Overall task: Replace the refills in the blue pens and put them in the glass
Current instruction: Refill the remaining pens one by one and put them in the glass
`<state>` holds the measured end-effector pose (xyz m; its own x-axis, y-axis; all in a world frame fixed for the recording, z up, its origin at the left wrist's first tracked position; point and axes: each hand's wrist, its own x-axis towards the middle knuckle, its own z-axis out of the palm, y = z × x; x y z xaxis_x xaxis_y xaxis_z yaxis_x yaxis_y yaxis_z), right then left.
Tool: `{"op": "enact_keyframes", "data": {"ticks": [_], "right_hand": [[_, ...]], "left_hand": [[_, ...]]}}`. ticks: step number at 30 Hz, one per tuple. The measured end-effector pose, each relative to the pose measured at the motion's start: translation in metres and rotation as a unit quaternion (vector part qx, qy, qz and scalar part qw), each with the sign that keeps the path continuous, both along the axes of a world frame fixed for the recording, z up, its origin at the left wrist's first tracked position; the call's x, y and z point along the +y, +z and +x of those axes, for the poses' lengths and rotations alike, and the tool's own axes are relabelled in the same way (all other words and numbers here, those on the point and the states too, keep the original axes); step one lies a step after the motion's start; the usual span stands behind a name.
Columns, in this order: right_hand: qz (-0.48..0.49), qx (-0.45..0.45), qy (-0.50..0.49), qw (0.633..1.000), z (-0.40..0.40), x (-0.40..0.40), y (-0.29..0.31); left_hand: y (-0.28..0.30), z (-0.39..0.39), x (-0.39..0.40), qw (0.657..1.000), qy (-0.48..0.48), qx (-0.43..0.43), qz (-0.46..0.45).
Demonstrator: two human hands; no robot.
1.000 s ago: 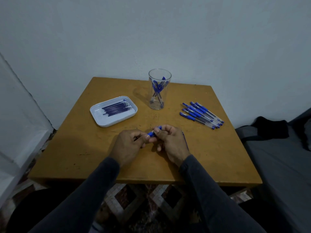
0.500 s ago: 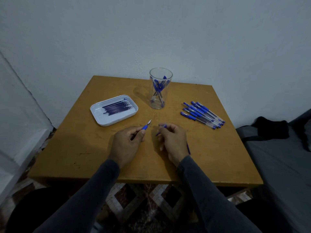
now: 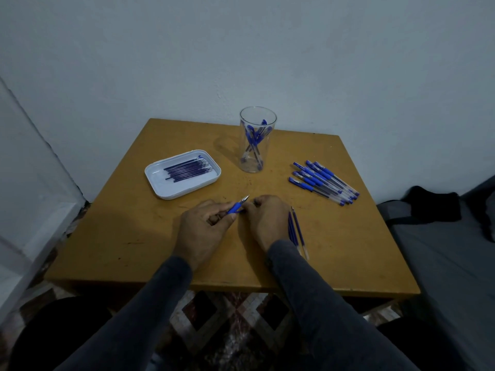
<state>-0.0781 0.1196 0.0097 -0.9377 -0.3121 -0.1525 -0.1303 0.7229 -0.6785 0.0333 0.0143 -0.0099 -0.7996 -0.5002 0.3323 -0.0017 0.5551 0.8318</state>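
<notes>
So progress-wise, I'd say this is somewhere in the middle: the tall clear drinking glass [image 3: 257, 140] at the back of the square yellow-brown wooden table [image 3: 134, 236] already has a few blue pens standing in it, while a loose pile of blue-grip clear-barrelled pens [image 3: 324, 182] lies to the right of it, well apart from the hands, apparently waiting their turn. The white rounded plastic tray [image 3: 160, 187] on the left holds a bunch of thin dark refills [image 3: 187, 168]. Two thin blue refill-like sticks [image 3: 296, 228] lie on the table just beside the right wrist — can't tell if they're old or new ones. As for the hands, both are low over the table near the front middle. The left hand [image 3: 203, 227] pinches the blue-gripped pen front section [image 3: 237, 207], its metal tip pointing up and away toward the glass. The right hand [image 3: 267, 220] is curled with its fingertips right up against the back end of that piece — whether it's actually holding something small there, I honestly can't tell.
</notes>
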Motion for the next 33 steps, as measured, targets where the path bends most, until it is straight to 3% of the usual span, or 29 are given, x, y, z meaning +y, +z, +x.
{"op": "enact_keyframes", "data": {"ticks": [4, 8, 20, 25, 29, 33], "right_hand": [[-0.137, 0.038, -0.027, 0.989, 0.006, 0.013, -0.005], [-0.221, -0.019, -0.031, 0.975, 0.002, 0.022, -0.001], [-0.211, -0.085, 0.084, 0.970, -0.004, 0.032, 0.009], [-0.303, -0.169, 0.092, 0.933, -0.006, 0.037, 0.017], [-0.221, -0.108, 0.062, 0.967, -0.006, 0.036, 0.011], [-0.239, -0.127, 0.074, 0.960, -0.006, 0.037, 0.009]], "left_hand": [[-0.001, 0.000, 0.001, 1.000, -0.001, -0.006, -0.021], [0.000, -0.001, 0.003, 1.000, -0.007, -0.009, -0.023], [-0.006, -0.001, 0.001, 0.996, -0.030, -0.036, -0.079], [-0.005, -0.002, 0.001, 0.997, -0.016, -0.036, -0.070], [-0.003, -0.001, 0.002, 0.997, -0.019, -0.035, -0.067], [-0.002, -0.002, 0.002, 0.997, -0.018, -0.041, -0.070]]}}
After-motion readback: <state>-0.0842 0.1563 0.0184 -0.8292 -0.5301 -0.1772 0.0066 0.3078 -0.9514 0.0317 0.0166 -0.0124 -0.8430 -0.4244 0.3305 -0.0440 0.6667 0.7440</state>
